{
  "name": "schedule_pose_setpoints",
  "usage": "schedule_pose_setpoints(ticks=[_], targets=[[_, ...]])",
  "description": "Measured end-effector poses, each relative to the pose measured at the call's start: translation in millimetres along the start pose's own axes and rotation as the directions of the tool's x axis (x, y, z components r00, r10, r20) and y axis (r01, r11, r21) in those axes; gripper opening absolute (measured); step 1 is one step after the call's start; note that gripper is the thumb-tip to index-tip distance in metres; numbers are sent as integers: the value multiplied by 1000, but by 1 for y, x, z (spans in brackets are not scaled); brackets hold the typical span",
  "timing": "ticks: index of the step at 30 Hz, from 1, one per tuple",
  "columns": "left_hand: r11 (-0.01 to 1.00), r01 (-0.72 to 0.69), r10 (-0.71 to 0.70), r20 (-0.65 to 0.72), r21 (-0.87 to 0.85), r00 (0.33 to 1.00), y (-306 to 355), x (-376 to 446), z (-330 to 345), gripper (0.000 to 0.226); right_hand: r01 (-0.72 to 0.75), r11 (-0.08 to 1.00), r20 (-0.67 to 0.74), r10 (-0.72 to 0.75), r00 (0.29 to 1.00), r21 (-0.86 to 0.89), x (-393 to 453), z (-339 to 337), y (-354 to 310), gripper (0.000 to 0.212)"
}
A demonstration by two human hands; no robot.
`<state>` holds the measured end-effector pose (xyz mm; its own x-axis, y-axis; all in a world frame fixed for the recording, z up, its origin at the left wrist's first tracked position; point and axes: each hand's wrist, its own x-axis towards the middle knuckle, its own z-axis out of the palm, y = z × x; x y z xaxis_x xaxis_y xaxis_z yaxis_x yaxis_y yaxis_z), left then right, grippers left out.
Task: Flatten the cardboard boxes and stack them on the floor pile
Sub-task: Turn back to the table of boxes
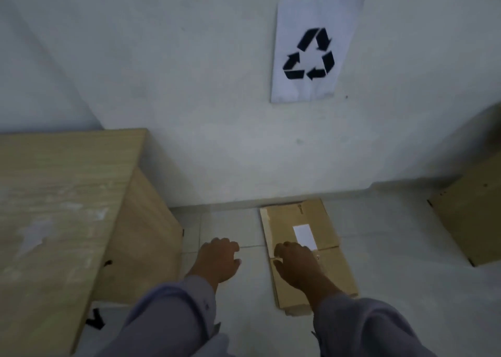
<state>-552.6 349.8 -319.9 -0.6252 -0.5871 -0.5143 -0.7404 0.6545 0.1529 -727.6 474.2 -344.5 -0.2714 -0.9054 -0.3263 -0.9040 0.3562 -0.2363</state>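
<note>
A pile of flattened cardboard boxes (329, 270) lies on the floor against the wall, and the top sheet carries a white label (303, 233). My right hand (296, 264) is over the pile's left half, fingers curled down near the label and thumb at the left edge. Whether it grips the top sheet is hidden. My left hand (219, 259) hovers over bare floor to the left of the pile, loosely curled and holding nothing. Both arms wear grey sleeves.
A light wooden desk (59, 207) stands at the left, its side panel close to my left hand. A standing cardboard box (471, 218) is at the right by the wall. A paper recycling sign (311, 50) hangs on the wall above the pile. The floor (393, 243) is pale tile.
</note>
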Motion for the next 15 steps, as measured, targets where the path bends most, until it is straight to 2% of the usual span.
schedule_pose_setpoints(ticks=[4,9,15], targets=[[994,98,-102,-81,-53,991,-44,-38,-33,46,64,998,-8,-64,998,8,10,-26,-43,29],[956,246,-256,-45,-160,966,-93,-79,-42,47,174,985,92,-172,981,-14,32,-47,-86,31],[881,395,-429,-86,-261,899,-133,-139,-38,45,308,951,70,-306,950,-24,60,-71,-156,33]])
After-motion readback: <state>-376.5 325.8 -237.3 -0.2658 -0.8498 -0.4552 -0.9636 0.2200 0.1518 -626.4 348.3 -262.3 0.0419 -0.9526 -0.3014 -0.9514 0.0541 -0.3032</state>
